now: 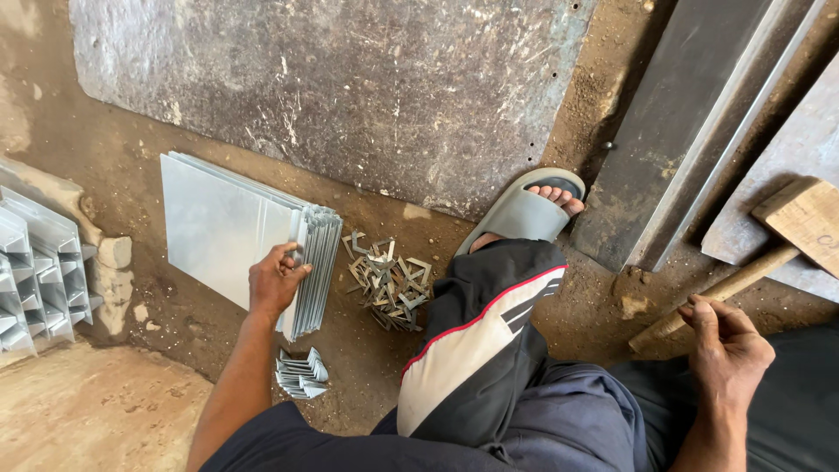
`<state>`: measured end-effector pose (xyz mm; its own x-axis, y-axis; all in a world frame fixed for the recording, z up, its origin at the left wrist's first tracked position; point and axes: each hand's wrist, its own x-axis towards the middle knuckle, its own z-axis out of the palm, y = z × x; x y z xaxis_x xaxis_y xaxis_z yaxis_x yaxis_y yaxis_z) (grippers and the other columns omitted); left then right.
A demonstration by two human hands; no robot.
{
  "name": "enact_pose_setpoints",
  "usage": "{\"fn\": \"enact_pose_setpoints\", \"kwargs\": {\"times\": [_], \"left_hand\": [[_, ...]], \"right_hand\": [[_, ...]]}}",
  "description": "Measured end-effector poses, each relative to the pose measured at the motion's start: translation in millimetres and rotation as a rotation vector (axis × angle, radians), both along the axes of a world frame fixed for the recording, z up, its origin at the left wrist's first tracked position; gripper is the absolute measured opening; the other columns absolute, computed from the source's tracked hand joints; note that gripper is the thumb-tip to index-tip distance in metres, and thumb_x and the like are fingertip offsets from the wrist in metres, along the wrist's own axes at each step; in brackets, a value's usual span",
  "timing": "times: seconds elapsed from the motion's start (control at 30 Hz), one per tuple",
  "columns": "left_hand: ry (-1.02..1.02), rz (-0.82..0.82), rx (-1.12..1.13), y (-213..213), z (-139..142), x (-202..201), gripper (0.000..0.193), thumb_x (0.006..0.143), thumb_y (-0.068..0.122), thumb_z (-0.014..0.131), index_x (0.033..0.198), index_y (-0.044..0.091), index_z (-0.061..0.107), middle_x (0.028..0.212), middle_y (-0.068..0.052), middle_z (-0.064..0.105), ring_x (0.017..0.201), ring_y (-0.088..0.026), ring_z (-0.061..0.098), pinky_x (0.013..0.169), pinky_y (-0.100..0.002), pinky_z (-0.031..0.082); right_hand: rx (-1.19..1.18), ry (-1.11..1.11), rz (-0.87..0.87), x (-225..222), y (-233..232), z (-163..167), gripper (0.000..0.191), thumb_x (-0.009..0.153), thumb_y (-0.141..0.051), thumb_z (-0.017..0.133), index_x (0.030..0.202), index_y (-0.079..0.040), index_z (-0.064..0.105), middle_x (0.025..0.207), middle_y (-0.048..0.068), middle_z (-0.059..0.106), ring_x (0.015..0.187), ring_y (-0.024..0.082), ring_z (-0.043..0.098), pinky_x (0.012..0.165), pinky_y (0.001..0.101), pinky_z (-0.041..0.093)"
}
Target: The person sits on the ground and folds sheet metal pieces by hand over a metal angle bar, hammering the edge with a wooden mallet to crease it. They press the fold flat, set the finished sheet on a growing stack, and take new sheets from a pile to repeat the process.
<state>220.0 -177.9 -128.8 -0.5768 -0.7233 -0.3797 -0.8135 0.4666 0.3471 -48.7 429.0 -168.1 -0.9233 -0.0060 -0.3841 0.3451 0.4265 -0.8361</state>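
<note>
Here the left hand (276,281) rests on the near edge of a stack of thin metal sheets (229,229), fingers curled over the folded rims and gripping the topmost sheets; the stack lies flat on the dirt floor (157,306) in front of the seated person. The right hand (725,350) is closed loosely around the end of a wooden mallet handle (717,293), whose block head (804,218) lies on a grey metal plate (786,166) at the right edge of the view (the mallet is not raised).

Just right of the stack sits a loose heap of small bent metal clips (391,281); a second, smaller bundle of folded metal pieces (301,374) lies nearer the person, below the left hand. At the far left, a row of finished folded metal channels (35,280) is nested together against a stone block (114,253). A large worn steel plate (350,87) covers the floor beyond the stack, and a long steel bar (690,122) runs diagonally at upper right. The person's foot, in a grey slide sandal (524,210), is planted between the clip heap and the bar.

As a judgement of progress: the nested channels suggest some pieces are already formed, while the thick stack of sheets and the full heap of clips indicate that much of the work remains. No sheet is yet separated from the stack.
</note>
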Motion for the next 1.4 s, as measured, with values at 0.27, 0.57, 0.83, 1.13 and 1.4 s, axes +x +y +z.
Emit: {"fn": "enact_pose_setpoints", "kwargs": {"times": [0.27,0.57,0.83,1.13,1.4], "left_hand": [[-0.124,-0.114,0.015,-12.1,10.8,-7.1,0.049,0.076,0.012,0.086,0.123,0.01,0.072,0.083,-0.006,0.071,0.072,-0.015,0.067,0.073,-0.034,0.058],[-0.032,-0.286,-0.307,-5.6,21.9,-6.2,0.047,0.084,0.006,0.067,0.131,0.002,0.064,0.105,-0.019,0.071,0.091,-0.034,0.069,0.083,-0.045,0.057],[0.276,-0.249,-0.735,34.5,40.8,-107.4,0.032,0.105,0.005,0.061,0.134,-0.008,0.06,0.105,-0.024,0.064,0.1,-0.044,0.064,0.082,-0.054,0.051],[0.228,-0.968,-0.465,141.7,66.7,-289.6,0.054,0.077,-0.003,0.064,0.125,0.019,0.071,0.082,-0.012,0.062,0.076,-0.031,0.065,0.065,-0.045,0.055],[-0.277,-1.589,-0.473,215.9,155.0,-373.8,0.012,0.083,0.02,0.07,0.077,0.01,0.075,0.076,-0.007,0.068,0.073,-0.02,0.064,0.063,-0.037,0.051]], "right_hand": [[-0.022,-0.009,0.007,-0.9,-2.0,4.1,0.018,0.115,-0.006,0.065,0.116,0.012,0.07,0.101,0.016,0.073,0.101,0.017,0.072,0.093,0.0261,0.056],[-0.013,-0.006,-0.017,2.0,4.3,-1.9,0.019,0.113,-0.008,0.066,0.116,0.01,0.07,0.104,0.014,0.073,0.099,0.016,0.071,0.092,0.0257,0.056],[0.056,0.021,-0.091,-19.5,0.4,2.4,0.019,0.1,-0.012,0.068,0.111,0.002,0.075,0.096,0.009,0.076,0.088,0.012,0.07,0.079,0.025,0.055],[0.103,0.445,0.302,-82.2,-109.0,107.8,0.032,0.088,-0.007,0.072,0.119,0.001,0.069,0.118,0.013,0.071,0.11,0.025,0.07,0.095,0.0343,0.056],[0.01,0.851,0.708,-122.7,-204.4,129.0,0.03,0.077,-0.01,0.077,0.105,-0.008,0.067,0.136,0.02,0.061,0.124,0.038,0.061,0.104,0.0457,0.05]]}}
